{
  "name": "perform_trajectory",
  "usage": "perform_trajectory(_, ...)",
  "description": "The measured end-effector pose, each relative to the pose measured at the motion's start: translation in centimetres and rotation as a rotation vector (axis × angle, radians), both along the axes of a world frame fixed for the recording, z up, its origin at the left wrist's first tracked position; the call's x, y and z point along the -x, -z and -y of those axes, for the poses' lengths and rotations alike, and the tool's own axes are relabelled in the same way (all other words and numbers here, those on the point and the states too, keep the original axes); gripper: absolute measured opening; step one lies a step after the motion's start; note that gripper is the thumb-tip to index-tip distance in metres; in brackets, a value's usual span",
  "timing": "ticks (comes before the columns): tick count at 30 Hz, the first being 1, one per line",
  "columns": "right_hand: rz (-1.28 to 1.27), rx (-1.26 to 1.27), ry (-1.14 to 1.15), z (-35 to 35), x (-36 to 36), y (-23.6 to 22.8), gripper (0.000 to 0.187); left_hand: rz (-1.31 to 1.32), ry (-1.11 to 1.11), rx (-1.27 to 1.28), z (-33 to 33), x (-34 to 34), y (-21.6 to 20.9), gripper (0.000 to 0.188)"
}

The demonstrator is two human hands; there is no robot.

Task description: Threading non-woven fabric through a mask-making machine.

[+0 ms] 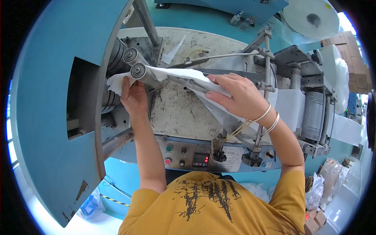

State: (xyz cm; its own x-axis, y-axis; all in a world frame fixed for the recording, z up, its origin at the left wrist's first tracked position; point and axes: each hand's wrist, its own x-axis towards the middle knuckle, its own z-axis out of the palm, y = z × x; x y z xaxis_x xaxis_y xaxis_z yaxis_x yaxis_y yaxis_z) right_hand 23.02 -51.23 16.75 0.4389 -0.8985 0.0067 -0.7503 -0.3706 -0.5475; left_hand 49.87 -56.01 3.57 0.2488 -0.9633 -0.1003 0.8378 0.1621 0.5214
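A strip of thin white sheet (180, 73) runs from the right across the machine to a pair of metal rollers. It passes by the nearer roller (138, 71), which stands beside the farther roller (131, 55). Left of them its ragged end sticks out, and my left hand (135, 96) is closed on that end, thumb and fingers pinching it. My right hand (241, 96) is closed on the strip further right, thumb on the near side and fingers on top. It lies close to a slanting metal guide bar (192, 83); whether it touches the bar cannot be told.
A blue machine housing (47, 102) with a square opening rises at the left. Along the near edge runs a control panel (184, 154) with buttons and black knobs (252, 159). Metal rods and a frame (267, 58) stand right, a large white roll (309, 17) far right. A torn white scrap (173, 51) lies behind.
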Motion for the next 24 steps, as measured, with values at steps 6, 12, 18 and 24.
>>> perform_trajectory(6,-0.005,0.032,0.004,1.3,-1.8,0.2,0.039,-0.043,-0.024,0.034,0.3,-0.5,1.0,0.019)
perform_trajectory(12,0.009,-0.008,-0.002,2.3,-2.9,-0.3,0.037,-0.079,-0.079,-0.027,0.2,-0.5,1.5,0.019)
perform_trajectory(18,0.161,0.057,-0.187,3.3,-4.1,0.9,0.041,-0.102,-0.067,-0.022,0.3,-0.3,1.4,0.019)
perform_trajectory(24,0.121,-0.030,-0.056,2.8,-3.8,-1.5,0.034,0.047,-0.110,-0.027,0.0,-1.0,1.4,0.019)
